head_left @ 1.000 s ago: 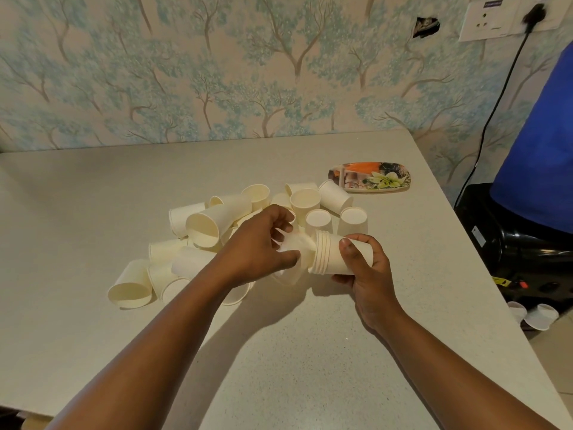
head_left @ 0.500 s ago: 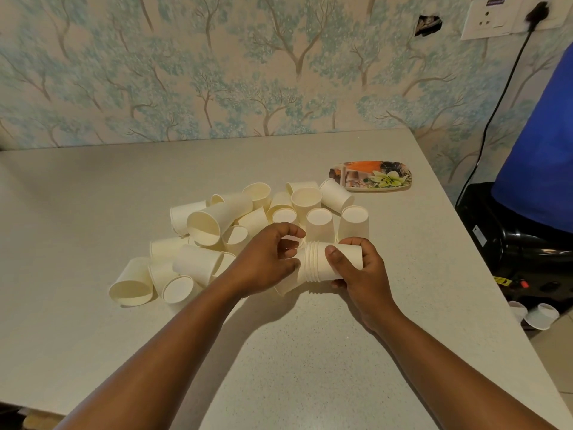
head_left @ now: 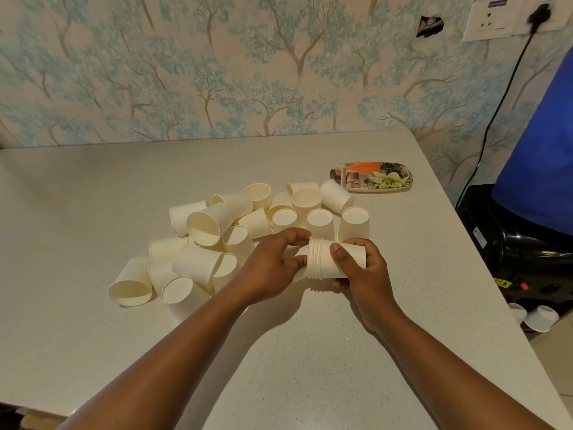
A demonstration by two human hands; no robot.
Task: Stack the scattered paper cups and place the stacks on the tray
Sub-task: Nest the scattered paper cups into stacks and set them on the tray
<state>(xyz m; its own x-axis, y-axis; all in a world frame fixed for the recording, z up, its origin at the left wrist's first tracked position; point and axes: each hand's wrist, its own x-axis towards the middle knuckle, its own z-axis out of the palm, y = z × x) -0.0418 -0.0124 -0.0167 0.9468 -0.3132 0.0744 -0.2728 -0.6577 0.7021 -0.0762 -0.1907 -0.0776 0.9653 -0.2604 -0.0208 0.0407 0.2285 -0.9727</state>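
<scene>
Moved: we are now pressing another cup fully into the sideways stack (head_left: 325, 259), right hand (head_left: 361, 268) gripping it, left hand (head_left: 273, 265) closed at its mouth; tray (head_left: 372, 180) sitting bare, loose cups (head_left: 217, 231) lying beside it.

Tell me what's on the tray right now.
Nothing: the tray shows only its printed flower pattern, no cups. The nearest loose cup lies just left of it. The stack is in both hands' grip, nearer the person.

Cream paper cups (head_left: 204, 223) on a speckled grey table (head_left: 77, 193) — floral, orange-touched tray (head_left: 372, 180) — blue-tree wallpaper (head_left: 217, 66).
</scene>
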